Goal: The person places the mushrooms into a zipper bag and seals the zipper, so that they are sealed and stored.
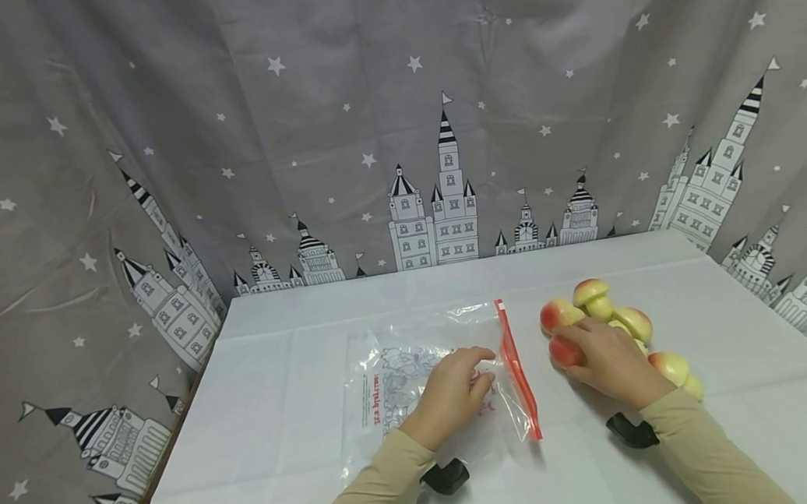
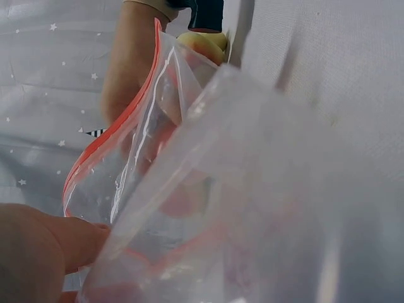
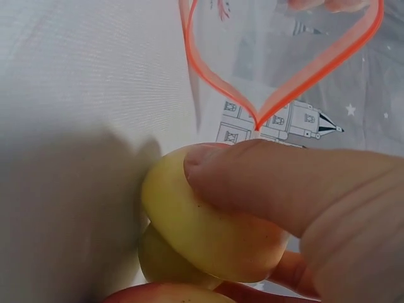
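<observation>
Several yellow-and-red mushrooms (image 1: 632, 322) lie toward the right edge of the white table (image 1: 277, 354), where the right hand (image 1: 608, 361) grips one between thumb and fingers. Nearer the left edge, the left hand (image 1: 450, 397) curves over a clear bag (image 1: 400, 377), mouth parted; whether it pinches the film, I cannot tell.

Glossy plastic bag (image 1: 402, 381), smooth satin-finish mushrooms (image 1: 632, 323), matt cloth curtain (image 1: 334, 62)

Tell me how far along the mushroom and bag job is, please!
Opening the bag looks done: its red edge gapes. The right hand grips one mushroom. Left to do, I think: bagging that one and the other mushrooms on the table, because I see none inside yet.
</observation>
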The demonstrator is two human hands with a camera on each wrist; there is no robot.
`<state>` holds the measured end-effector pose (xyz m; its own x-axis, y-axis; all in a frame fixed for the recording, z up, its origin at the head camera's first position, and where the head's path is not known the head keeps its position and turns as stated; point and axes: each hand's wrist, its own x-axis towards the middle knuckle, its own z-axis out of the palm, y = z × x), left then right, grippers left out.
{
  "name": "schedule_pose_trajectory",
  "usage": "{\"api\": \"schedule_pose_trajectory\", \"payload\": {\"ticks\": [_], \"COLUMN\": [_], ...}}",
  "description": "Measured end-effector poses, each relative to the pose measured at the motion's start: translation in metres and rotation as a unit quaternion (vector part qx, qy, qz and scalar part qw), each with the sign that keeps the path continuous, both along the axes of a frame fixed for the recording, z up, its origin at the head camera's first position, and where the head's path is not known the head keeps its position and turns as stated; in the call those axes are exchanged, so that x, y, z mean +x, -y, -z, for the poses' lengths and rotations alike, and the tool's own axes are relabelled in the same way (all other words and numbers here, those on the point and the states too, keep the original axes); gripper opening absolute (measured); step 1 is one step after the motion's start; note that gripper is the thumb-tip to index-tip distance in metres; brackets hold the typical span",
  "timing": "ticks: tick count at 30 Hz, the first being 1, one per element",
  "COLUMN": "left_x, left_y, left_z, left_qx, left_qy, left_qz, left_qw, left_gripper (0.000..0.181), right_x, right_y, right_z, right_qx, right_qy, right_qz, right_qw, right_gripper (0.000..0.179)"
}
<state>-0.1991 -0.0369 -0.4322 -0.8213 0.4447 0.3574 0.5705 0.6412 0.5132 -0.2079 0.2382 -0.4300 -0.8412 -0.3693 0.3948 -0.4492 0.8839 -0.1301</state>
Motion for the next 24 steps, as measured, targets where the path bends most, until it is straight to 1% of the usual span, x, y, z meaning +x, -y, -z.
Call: {"api": "schedule_pose_trajectory", "payload": {"ticks": [5, 12, 16, 20, 24], "left_x": [0.001, -0.001, 0.000, -0.001, -0.001], "left_y": [0.001, 0.000, 0.000, 0.000, -0.001], "left_z": [0.000, -0.001, -0.002, -0.001, 0.001], "left_qx": [0.001, -0.002, -0.002, 0.000, 0.002], "left_qy": [-0.003, -0.006, -0.006, -0.012, -0.015], "left_qz": [0.001, 0.000, -0.002, 0.003, 0.007], "left_qw": [1.0000, 1.0000, 1.0000, 0.9999, 0.9999], "left_gripper": [0.026, 0.026, 0.025, 0.025, 0.026], "right_x": [0.000, 0.007, 0.011, 0.012, 0.010], "right_y": [0.001, 0.004, 0.004, 0.008, 0.015], "right_z": [-0.004, -0.025, -0.033, -0.034, -0.031], "right_qx": [0.001, -0.031, -0.043, -0.049, -0.050], "right_qy": [-0.015, -0.008, -0.017, -0.025, -0.035], "right_qz": [-0.006, 0.012, 0.005, -0.007, -0.026], "right_qw": [0.9999, 0.9994, 0.9989, 0.9984, 0.9978], "right_gripper": [0.045, 0.043, 0.048, 0.051, 0.054]}}
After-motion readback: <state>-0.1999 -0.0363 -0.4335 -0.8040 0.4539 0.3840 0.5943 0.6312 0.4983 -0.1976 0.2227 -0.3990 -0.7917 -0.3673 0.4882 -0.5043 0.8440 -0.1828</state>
